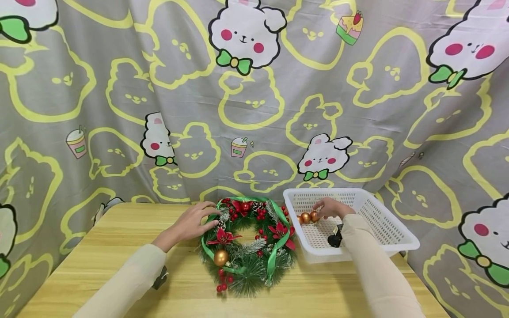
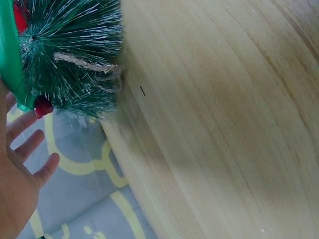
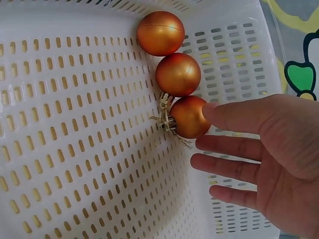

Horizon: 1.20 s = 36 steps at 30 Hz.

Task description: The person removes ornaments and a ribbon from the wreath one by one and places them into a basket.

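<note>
A green Christmas wreath [image 1: 248, 282] lies on the table, with red poinsettias, red berries, pine cones, a green ribbon [image 1: 272, 263] and one gold bauble [image 1: 221, 258]. At its left edge, my left hand [image 1: 194, 223] touches it with spread fingers; the left wrist view shows fingertips by a red berry [image 2: 43, 106]. My right hand [image 3: 279, 154] reaches into a white plastic basket [image 1: 318, 252]. Three copper-gold baubles lie in a row along its wall. The thumb overlaps the nearest bauble [image 3: 188, 118], while the other fingers extend below it, not wrapped round it.
The wooden table [image 1: 119, 234] meets a grey curtain [image 1: 262, 172] with cartoon rabbits behind it. The basket stands right of the wreath, close to it. A small black device [image 1: 335, 240] shows at the right wrist, another [image 1: 160, 279] at the left.
</note>
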Each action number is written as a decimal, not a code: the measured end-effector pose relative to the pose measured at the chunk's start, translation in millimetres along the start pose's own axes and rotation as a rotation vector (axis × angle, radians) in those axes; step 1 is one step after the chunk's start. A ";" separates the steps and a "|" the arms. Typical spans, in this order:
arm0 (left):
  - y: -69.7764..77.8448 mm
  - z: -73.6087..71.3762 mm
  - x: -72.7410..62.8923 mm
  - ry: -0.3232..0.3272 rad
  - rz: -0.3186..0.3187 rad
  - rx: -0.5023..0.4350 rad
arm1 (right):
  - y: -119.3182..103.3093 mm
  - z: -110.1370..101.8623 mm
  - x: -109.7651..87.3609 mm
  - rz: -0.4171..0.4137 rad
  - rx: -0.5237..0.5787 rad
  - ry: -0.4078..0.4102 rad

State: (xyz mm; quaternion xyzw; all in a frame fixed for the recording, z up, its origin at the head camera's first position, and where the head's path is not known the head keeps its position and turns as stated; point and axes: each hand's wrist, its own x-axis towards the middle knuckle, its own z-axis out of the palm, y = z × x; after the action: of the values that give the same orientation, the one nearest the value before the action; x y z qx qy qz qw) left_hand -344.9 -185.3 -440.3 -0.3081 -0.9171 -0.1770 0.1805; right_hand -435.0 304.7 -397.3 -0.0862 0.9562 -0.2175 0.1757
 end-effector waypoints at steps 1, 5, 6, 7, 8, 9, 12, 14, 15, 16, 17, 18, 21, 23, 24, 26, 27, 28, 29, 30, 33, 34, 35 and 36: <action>-0.1 0.1 0.0 0.003 0.003 0.000 | -0.7 -0.6 -0.8 -0.005 -0.009 0.000; 0.4 -0.1 0.3 -0.005 -0.003 -0.002 | -5.9 -2.9 -3.2 -0.023 -0.034 0.012; 0.5 -0.4 0.5 -0.011 -0.012 -0.006 | -7.7 -3.8 -3.5 -0.038 -0.043 0.017; 0.4 -0.4 0.5 -0.016 -0.016 -0.007 | -9.2 -4.6 -3.8 -0.049 -0.052 0.024; 0.7 -0.6 0.6 -0.021 -0.020 -0.006 | -11.1 -5.6 -4.1 -0.061 -0.057 0.028; 0.6 -0.6 0.6 -0.027 -0.025 -0.007 | -12.8 -7.0 -4.4 -0.081 -0.066 0.030; 0.2 -1.1 0.7 -0.035 -0.031 -0.009 | -17.5 -12.2 -4.6 -0.136 -0.098 0.041; 0.1 -1.6 0.8 -0.040 -0.034 -0.013 | -21.1 -15.8 -5.4 -0.161 -0.116 0.046; -0.3 -1.6 0.8 -0.041 -0.035 -0.014 | -23.0 -17.7 -6.1 -0.172 -0.120 0.045; -0.2 -1.7 0.9 -0.041 -0.034 -0.015 | -25.4 -19.6 -6.9 -0.179 -0.122 0.048; -0.3 -1.7 0.9 -0.043 -0.035 -0.015 | -27.9 -21.2 -7.6 -0.189 -0.119 0.053; -0.4 -1.8 0.7 -0.043 -0.036 -0.016 | -30.8 -23.0 -8.6 -0.196 -0.119 0.059; -1.0 -1.2 0.8 -0.044 -0.035 -0.017 | -40.6 -27.9 -13.1 -0.228 -0.113 0.085; -2.0 -1.0 0.9 -0.043 -0.036 -0.016 | -49.9 -30.3 -16.9 -0.248 -0.121 0.114; -2.4 -0.8 0.9 -0.042 -0.036 -0.016 | -55.1 -31.2 -19.2 -0.259 -0.127 0.129; -3.0 -0.6 0.9 -0.042 -0.035 -0.012 | -67.0 -32.0 -24.4 -0.299 -0.138 0.163; -3.1 -0.6 0.9 -0.045 -0.037 -0.013 | -73.6 -32.0 -27.5 -0.320 -0.142 0.181; -3.1 -0.6 0.8 -0.047 -0.039 -0.014 | -80.2 -31.5 -30.3 -0.345 -0.143 0.206; -3.0 -0.8 0.7 -0.049 -0.040 -0.015 | -87.0 -30.8 -33.4 -0.378 -0.149 0.230; -2.9 -0.9 0.5 -0.052 -0.042 -0.016 | -94.4 -30.1 -36.6 -0.411 -0.156 0.252; -2.9 -1.1 0.0 -0.056 -0.045 -0.018 | -117.1 -25.1 -46.5 -0.479 -0.164 0.312; -2.9 -1.1 -0.1 -0.055 -0.044 -0.017 | -124.7 -22.9 -49.4 -0.505 -0.165 0.329; -2.8 -1.1 -0.1 -0.053 -0.042 -0.016 | -132.4 -20.5 -52.4 -0.530 -0.166 0.341; -2.7 -1.1 0.0 -0.052 -0.041 -0.015 | -140.0 -17.7 -55.0 -0.555 -0.166 0.351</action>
State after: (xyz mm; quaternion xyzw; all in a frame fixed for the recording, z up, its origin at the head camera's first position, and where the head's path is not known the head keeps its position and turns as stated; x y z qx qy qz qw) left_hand -346.3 -187.8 -439.9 -0.2950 -0.9263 -0.1795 0.1505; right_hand -378.4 200.0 -303.5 -0.3187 0.9264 -0.1898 -0.0654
